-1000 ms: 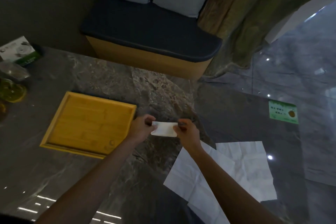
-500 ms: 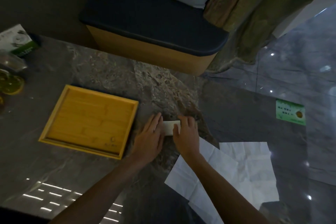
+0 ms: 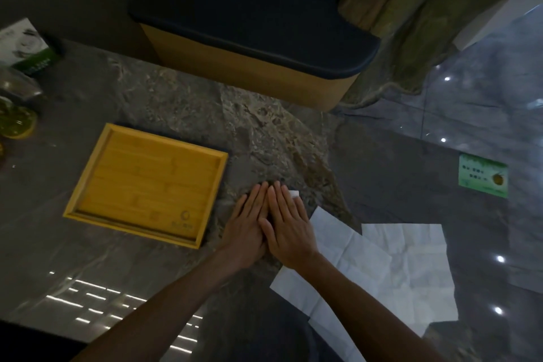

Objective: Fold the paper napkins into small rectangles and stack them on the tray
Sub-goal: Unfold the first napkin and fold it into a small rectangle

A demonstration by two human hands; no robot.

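A small folded white napkin [image 3: 294, 194] lies on the dark stone table just right of the wooden tray [image 3: 88, 185]; only its far right corner shows. My left hand [image 3: 248, 222] and my right hand [image 3: 286, 222] lie flat side by side on top of it, fingers straight and together, palms pressing down. The tray holds no napkins. Two unfolded white napkins [image 3: 396, 270] lie spread on the table to the right of my right forearm, overlapping each other.
A green-and-white box [image 3: 26, 48] and glassware with yellow contents [image 3: 14, 123] stand at the far left. A green card [image 3: 483, 176] lies at the right. A cushioned bench [image 3: 252, 38] stands beyond the table's far edge.
One second ago both hands held the small folded napkin up by its ends. They then set it on the table and have moved together over it, now covering almost all of it.
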